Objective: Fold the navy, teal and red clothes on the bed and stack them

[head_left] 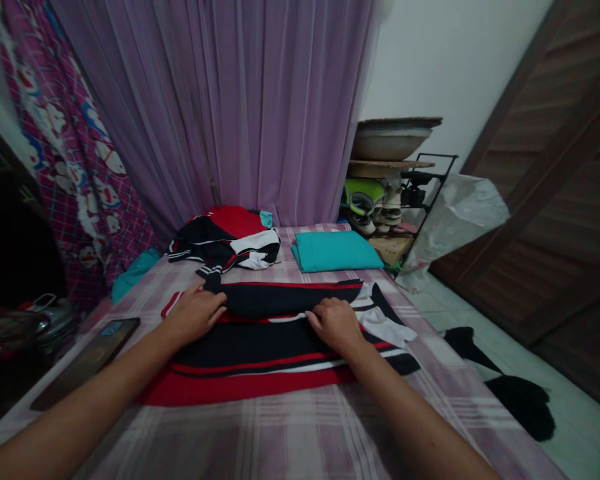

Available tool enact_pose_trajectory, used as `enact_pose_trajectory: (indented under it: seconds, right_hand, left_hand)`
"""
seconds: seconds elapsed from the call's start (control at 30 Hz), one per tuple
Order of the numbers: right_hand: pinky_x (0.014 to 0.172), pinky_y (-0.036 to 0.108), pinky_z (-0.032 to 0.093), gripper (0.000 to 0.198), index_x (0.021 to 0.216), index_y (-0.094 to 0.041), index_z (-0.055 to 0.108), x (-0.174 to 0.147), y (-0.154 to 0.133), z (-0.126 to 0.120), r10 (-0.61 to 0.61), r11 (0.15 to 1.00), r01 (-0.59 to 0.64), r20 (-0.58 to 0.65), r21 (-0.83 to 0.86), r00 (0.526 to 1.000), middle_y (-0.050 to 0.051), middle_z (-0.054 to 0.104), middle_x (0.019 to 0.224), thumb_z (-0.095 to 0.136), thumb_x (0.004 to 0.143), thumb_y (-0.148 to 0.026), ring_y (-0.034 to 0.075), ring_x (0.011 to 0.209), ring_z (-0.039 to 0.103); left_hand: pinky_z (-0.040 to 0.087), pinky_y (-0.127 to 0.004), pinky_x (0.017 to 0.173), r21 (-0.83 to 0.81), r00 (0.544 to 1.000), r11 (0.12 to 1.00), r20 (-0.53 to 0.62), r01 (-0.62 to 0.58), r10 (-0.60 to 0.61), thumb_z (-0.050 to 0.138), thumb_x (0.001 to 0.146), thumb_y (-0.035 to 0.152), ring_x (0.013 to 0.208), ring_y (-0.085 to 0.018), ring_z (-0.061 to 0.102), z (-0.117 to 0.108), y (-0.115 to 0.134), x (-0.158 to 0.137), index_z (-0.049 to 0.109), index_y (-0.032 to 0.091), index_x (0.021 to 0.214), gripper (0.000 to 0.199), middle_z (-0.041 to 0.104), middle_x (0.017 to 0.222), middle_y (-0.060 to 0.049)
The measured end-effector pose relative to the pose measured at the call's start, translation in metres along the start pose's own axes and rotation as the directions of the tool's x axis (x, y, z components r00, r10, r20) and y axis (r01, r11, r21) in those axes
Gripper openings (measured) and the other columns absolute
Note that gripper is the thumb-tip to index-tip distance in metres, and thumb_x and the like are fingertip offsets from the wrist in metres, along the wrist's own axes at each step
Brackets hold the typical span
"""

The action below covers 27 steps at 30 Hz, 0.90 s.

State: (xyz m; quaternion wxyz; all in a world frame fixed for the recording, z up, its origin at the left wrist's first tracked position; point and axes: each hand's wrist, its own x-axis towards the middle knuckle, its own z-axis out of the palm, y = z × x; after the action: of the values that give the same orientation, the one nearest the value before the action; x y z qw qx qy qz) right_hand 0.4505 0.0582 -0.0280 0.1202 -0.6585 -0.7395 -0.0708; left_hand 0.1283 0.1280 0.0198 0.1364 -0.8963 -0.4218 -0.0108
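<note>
A navy, red and white track jacket [265,340] lies partly folded across the plaid-covered surface in front of me, its red part showing along the near edge. At the left end, my left hand [197,313] is closed on the cloth near a striped cuff, fingers bent over the fabric. My right hand [337,323] grips the jacket toward its right end, with curled fingers and the thumb along a white and red stripe. The cloth under both palms is hidden.
Beyond the jacket lie a crumpled red, navy and white garment [235,233] and a folded turquoise cloth [335,251]. A phone [90,360] rests at the left. Past the right edge stand a shoe rack [420,200] and a plastic bag [455,220]; dark cloth [520,400] lies on the floor.
</note>
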Motion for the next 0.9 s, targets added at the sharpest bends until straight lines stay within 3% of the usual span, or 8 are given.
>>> enact_pose_trajectory:
  seconds: [0.07, 0.17, 0.37, 0.5, 0.6, 0.73, 0.83, 0.9]
  right_hand:
    - [0.076, 0.034, 0.042, 0.043, 0.09, -0.017, 0.076, 0.006, -0.02, 0.002, 0.102, 0.994, -0.101, 0.044, -0.034, 0.994, 0.013, 0.071, 0.092, 0.045, 0.096, -0.047, 0.024, 0.088, 0.064]
    - [0.074, 0.035, 0.044, 0.046, 0.095, -0.015, 0.076, 0.014, -0.035, 0.009, 0.233, 0.972, -0.23, 0.083, -0.044, 0.969, 0.016, 0.071, 0.096, 0.048, 0.094, -0.051, 0.027, 0.089, 0.067]
    - [0.071, 0.031, 0.045, 0.027, 0.096, -0.017, 0.075, 0.01, -0.034, 0.012, 0.264, 0.964, -0.26, 0.112, -0.045, 0.958, 0.013, 0.073, 0.097, 0.051, 0.089, -0.026, 0.024, 0.089, 0.069]
    - [0.068, 0.028, 0.043, 0.024, 0.092, -0.023, 0.075, -0.013, -0.026, 0.013, 0.348, 0.936, -0.351, 0.09, 0.027, 0.933, 0.007, 0.073, 0.097, 0.052, 0.089, -0.03, 0.02, 0.087, 0.068]
    - [0.069, 0.026, 0.042, 0.022, 0.091, -0.025, 0.075, -0.032, -0.021, 0.015, 0.426, 0.898, -0.432, 0.084, 0.082, 0.901, 0.004, 0.073, 0.096, 0.053, 0.088, -0.031, 0.018, 0.087, 0.067]
    - [0.074, 0.024, 0.041, 0.024, 0.098, -0.026, 0.074, -0.037, -0.023, 0.015, 0.383, 0.914, -0.382, 0.021, 0.133, 0.924, 0.003, 0.071, 0.098, 0.052, 0.092, -0.031, 0.016, 0.09, 0.066]
    - [0.076, 0.026, 0.042, 0.029, 0.101, -0.026, 0.075, -0.023, -0.032, 0.011, 0.295, 0.952, -0.289, -0.044, 0.102, 0.955, 0.005, 0.07, 0.098, 0.049, 0.095, -0.038, 0.018, 0.093, 0.065]
    - [0.074, 0.029, 0.043, 0.035, 0.1, -0.023, 0.076, -0.011, -0.038, 0.008, 0.293, 0.955, -0.291, -0.032, 0.052, 0.956, 0.009, 0.069, 0.099, 0.05, 0.094, -0.046, 0.022, 0.094, 0.065]
  left_hand:
    - [0.036, -0.046, 0.105, 0.02, 0.999, 0.999, 0.039, 0.028, -0.028, 0.038, 0.096, 0.029, 0.082, -0.021, 0.067, 0.004, 0.006, -0.001, 0.062, 0.021, 0.092, 0.025, 0.073, 0.083, -0.005]
    - [0.039, -0.043, 0.101, 0.04, 0.999, 0.999, 0.037, 0.032, -0.033, 0.039, 0.097, 0.028, 0.086, -0.022, 0.068, 0.01, 0.011, 0.0, 0.062, 0.021, 0.095, 0.024, 0.074, 0.089, -0.006]
    - [0.039, -0.045, 0.095, 0.081, 0.998, 0.997, 0.065, -0.015, 0.01, 0.061, 0.085, 0.023, 0.101, -0.028, 0.065, 0.02, -0.005, 0.002, 0.066, 0.021, 0.105, 0.021, 0.072, 0.105, -0.011]
    - [0.041, -0.043, 0.085, 0.126, 0.994, 0.988, 0.044, 0.092, -0.098, 0.05, 0.089, 0.021, 0.099, -0.031, 0.066, 0.02, -0.018, 0.002, 0.069, 0.019, 0.093, 0.02, 0.073, 0.099, -0.014]
    - [0.041, -0.043, 0.079, 0.17, 0.982, 0.968, 0.003, 0.187, -0.19, 0.043, 0.092, 0.027, 0.095, -0.033, 0.066, 0.011, -0.019, 0.002, 0.069, 0.017, 0.097, 0.028, 0.073, 0.093, -0.017]
    - [0.042, -0.043, 0.079, 0.192, 0.976, 0.958, 0.014, 0.211, -0.217, 0.039, 0.094, 0.031, 0.096, -0.034, 0.067, -0.004, -0.013, 0.005, 0.069, 0.017, 0.102, 0.034, 0.073, 0.094, -0.018]
    - [0.041, -0.043, 0.081, 0.168, 0.957, 0.943, -0.003, 0.287, -0.291, 0.039, 0.093, 0.032, 0.097, -0.034, 0.067, -0.016, -0.01, 0.009, 0.07, 0.016, 0.101, 0.036, 0.073, 0.094, -0.019]
    - [0.041, -0.044, 0.081, 0.136, 0.939, 0.929, -0.043, 0.343, -0.34, 0.037, 0.093, 0.034, 0.096, -0.035, 0.067, -0.023, -0.012, 0.011, 0.071, 0.015, 0.099, 0.039, 0.074, 0.094, -0.02]
